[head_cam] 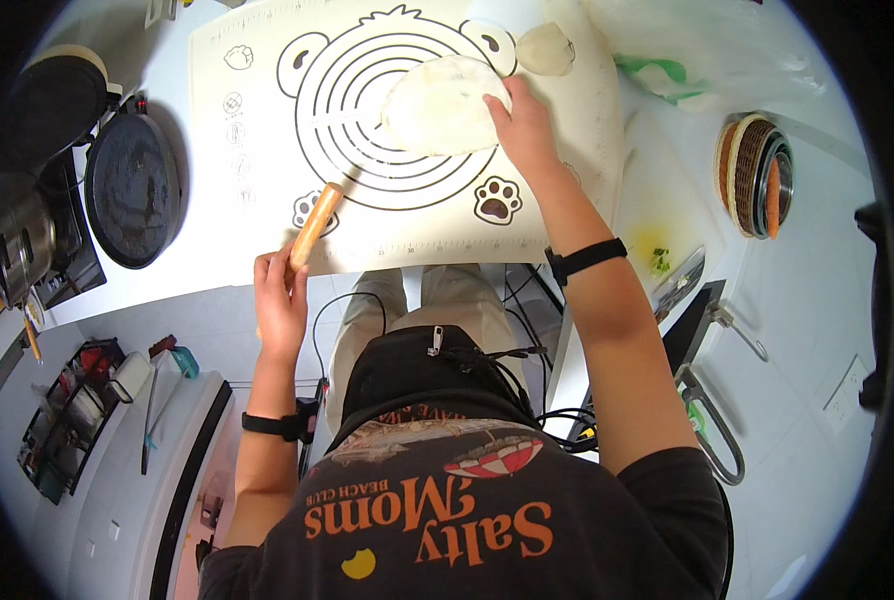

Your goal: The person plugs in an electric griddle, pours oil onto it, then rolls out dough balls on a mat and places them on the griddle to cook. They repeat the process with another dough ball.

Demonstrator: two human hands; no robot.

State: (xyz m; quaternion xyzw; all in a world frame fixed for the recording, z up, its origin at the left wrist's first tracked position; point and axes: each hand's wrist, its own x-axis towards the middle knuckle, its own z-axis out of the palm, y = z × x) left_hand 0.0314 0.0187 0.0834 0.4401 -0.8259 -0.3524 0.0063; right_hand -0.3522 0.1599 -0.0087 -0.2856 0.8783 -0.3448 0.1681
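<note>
My left hand [280,300] grips one end of a wooden rolling pin [318,225] at the front edge of the printed dough mat [244,172]. The pin's other end points away from me over a paw print. My right hand [525,127] pinches the right edge of a flat, rolled-out sheet of dough [443,109], with the thumb on top and the fingers at its far side. Faint greenish flecks show in the sheet, which covers the right part of the mat's ringed bear face. Beyond my right hand lies a smaller lump of dough [546,49].
A round black pan [131,191] stands left of the mat, beside an open round griddle [49,105] and a metal pot [23,244]. To the right are a cutting board with chopped greens [660,261], a cleaver [679,281], a plastic bag [709,52] and nested baskets [751,176].
</note>
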